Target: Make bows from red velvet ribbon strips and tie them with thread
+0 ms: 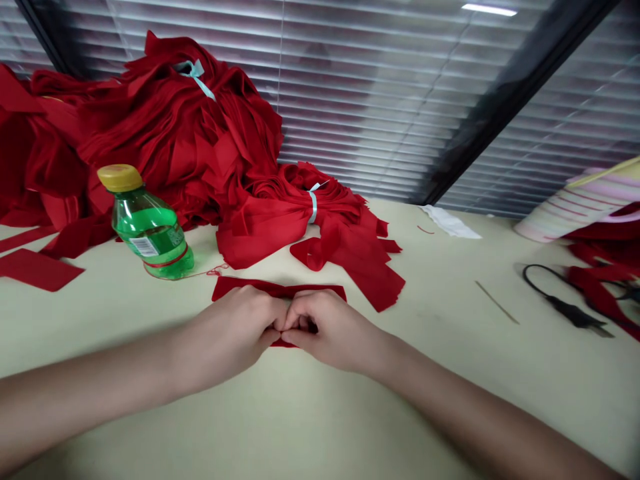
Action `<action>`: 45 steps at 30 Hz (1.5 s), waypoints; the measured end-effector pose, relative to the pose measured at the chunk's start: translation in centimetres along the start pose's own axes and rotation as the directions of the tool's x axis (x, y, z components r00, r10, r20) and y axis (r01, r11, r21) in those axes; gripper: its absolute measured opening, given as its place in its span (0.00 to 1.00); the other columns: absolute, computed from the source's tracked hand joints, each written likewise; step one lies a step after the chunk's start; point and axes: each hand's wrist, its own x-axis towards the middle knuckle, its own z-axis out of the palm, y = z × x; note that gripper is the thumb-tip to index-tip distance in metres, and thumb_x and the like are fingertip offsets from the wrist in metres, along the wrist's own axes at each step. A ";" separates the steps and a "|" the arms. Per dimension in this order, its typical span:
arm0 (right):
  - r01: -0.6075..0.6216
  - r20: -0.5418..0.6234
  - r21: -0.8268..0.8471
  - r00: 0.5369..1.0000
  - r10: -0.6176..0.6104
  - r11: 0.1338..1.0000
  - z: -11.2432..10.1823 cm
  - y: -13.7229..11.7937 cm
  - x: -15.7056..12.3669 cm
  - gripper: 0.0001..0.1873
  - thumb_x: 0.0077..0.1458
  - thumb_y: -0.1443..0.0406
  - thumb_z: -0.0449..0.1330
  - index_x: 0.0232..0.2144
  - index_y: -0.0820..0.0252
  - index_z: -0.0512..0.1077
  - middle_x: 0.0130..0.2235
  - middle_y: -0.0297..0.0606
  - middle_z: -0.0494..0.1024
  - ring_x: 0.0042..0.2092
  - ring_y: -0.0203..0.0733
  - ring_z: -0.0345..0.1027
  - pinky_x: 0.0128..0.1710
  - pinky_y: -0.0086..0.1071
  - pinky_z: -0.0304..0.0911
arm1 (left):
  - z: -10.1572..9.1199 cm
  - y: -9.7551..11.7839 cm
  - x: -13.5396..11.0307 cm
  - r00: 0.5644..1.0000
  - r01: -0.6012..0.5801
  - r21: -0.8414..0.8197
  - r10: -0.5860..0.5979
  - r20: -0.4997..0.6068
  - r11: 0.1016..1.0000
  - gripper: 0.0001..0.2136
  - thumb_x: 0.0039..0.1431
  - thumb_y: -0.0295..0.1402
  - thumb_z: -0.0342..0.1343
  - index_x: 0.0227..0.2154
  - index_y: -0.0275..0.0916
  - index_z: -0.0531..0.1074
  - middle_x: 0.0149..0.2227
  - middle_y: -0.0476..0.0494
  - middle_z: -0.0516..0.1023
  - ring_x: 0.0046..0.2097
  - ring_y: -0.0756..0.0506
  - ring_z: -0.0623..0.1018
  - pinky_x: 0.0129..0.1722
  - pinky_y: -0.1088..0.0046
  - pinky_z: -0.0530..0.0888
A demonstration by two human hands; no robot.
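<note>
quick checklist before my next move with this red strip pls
Left hand on the red strip: ok, pressing it.
Right hand on the strip: ok, fingertips meeting the left hand's.
Fold under the fingers: cannot tell, hidden.
Strip's ends on the table: ok, lying flat.
Green bottle away from the hands: ok.
Bundled red strips apart from the held strip: ok, table shows between.

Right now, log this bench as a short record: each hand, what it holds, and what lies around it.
left hand: pinching a red fabric strip on the cream table
right hand: pinching the same strip, fingers against the left hand's
beyond: green plastic bottle, yellow cap; red fabric bundle, pale blue tie
right: black-handled scissors
</note>
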 end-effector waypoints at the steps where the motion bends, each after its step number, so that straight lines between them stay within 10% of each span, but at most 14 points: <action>1: -0.008 0.009 0.012 1.000 0.008 1.000 -0.1 0.1 0.1 0.08 0.47 0.77 0.59 0.22 0.62 0.73 0.24 0.30 0.73 0.24 0.29 0.62 0.22 0.23 0.55 | 0.1 0.0 0.0 1.000 0.013 0.011 -0.013 -0.009 1.000 0.09 0.55 0.22 0.52 0.22 0.38 0.68 0.22 0.54 0.73 0.23 0.53 0.69 0.21 0.78 0.59; 17: -0.104 0.073 0.125 0.993 0.096 0.987 -1.3 0.2 -1.2 0.04 0.48 0.68 0.61 0.28 0.58 0.76 0.27 0.29 0.77 0.27 0.30 0.67 0.24 0.22 0.60 | 1.0 0.8 -2.0 0.993 0.061 0.068 -0.068 0.098 0.996 0.10 0.56 0.21 0.49 0.26 0.40 0.72 0.27 0.49 0.72 0.31 0.48 0.73 0.29 0.74 0.65; 35: 0.094 0.038 -0.385 0.996 -0.086 0.918 0.0 -2.0 -1.3 0.07 0.48 0.78 0.57 0.23 0.65 0.69 0.25 0.36 0.73 0.26 0.35 0.65 0.23 0.28 0.56 | 1.3 1.1 -1.6 0.994 0.096 0.035 -0.097 0.044 0.995 0.08 0.54 0.22 0.51 0.26 0.40 0.73 0.34 0.46 0.72 0.37 0.46 0.72 0.37 0.69 0.70; 45: -0.029 0.011 0.026 1.000 0.029 0.999 -0.3 -0.5 -0.9 0.08 0.42 0.77 0.57 0.23 0.60 0.69 0.23 0.26 0.74 0.24 0.28 0.64 0.23 0.21 0.57 | 1.6 1.2 -1.9 0.989 0.119 0.103 -0.127 0.076 0.988 0.10 0.53 0.19 0.51 0.22 0.38 0.70 0.27 0.49 0.72 0.31 0.48 0.72 0.31 0.73 0.67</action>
